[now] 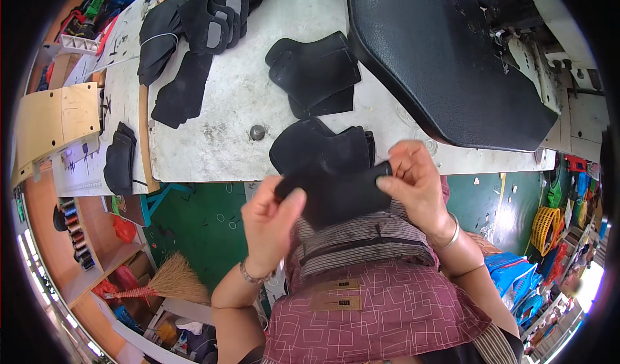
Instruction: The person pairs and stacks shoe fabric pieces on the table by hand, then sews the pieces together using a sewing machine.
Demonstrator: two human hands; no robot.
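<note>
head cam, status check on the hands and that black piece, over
Left hand and right hand both pinching the black fabric piece, one at each end, above the lap. Stack of black pieces just behind on the white table. Nothing between hands.

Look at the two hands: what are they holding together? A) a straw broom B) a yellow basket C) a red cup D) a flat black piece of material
D: the left hand and the right hand each pinch an end of the flat black piece at the edge of the white table, while the straw broom lies down on the green floor.
</note>
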